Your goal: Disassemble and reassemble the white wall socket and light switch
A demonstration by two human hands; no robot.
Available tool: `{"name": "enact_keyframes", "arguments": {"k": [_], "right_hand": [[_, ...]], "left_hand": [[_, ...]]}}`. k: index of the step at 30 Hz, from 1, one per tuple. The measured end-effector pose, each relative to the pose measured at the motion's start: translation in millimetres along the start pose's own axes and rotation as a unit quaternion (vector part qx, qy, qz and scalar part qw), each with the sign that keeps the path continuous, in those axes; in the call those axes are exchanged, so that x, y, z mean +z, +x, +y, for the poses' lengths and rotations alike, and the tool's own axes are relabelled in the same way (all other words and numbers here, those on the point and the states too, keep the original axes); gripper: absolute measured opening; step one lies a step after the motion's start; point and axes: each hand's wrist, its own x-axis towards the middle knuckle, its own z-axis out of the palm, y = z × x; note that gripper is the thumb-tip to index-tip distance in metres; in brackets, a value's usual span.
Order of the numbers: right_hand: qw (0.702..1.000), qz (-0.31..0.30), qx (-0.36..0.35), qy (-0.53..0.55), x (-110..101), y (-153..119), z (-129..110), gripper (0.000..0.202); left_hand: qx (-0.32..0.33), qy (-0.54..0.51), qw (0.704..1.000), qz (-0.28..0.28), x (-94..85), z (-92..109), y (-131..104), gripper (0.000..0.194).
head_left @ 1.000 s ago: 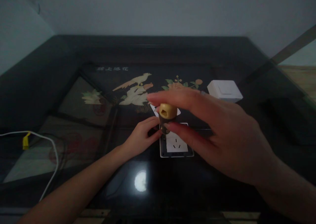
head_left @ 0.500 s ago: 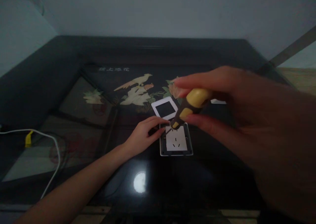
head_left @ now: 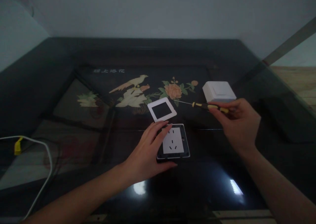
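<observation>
A wall socket [head_left: 173, 140] with a white slotted face and a dark bare frame lies on the glossy black table. My left hand [head_left: 150, 145] spans its left side, fingers over the far edge and thumb along the near edge. Closed around a yellow and black screwdriver [head_left: 201, 105], my right hand [head_left: 238, 122] is off to the right of the socket. The screwdriver lies nearly level, its thin shaft pointing left, apart from the socket. Just beyond the socket is a white cover frame [head_left: 150, 109], slightly turned. One screw shows on the socket's right side; my fingers cover the left side.
Behind my right hand sits a white box-shaped thing [head_left: 218, 89] with a raised panel. A white cable [head_left: 50, 158] with a yellow tag [head_left: 17, 146] runs along the left. The black table [head_left: 118, 191] carries a bird and flower picture and meets a pale wall.
My right hand has drawn back from close to the camera, off to the right, bringing the screwdriver away from the socket and nearly level. My left hand has shifted from the screwdriver tip to the socket's edges.
</observation>
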Motion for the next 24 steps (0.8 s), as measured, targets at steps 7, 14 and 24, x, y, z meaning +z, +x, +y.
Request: {"name": "enact_keyframes", "arguments": {"k": [7, 14, 24], "right_hand": [[0.986, -0.032, -0.083, -0.144, -1.4, -3.0, 19.4, 0.015], [0.965, -0.126, -0.105, -0.205, 3.6, -6.0, 16.9, 0.011], [0.938, -0.208, -0.111, -0.253, 15.6, -14.6, 20.0, 0.021]], "left_hand": [[-0.016, -0.032, 0.999, -0.001, 0.7, 0.0, 2.4, 0.091], [-0.016, -0.025, 0.999, -0.014, -2.5, -0.3, 2.5, 0.096], [-0.023, -0.033, 0.999, -0.021, -8.8, 3.0, 5.7, 0.089]]}}
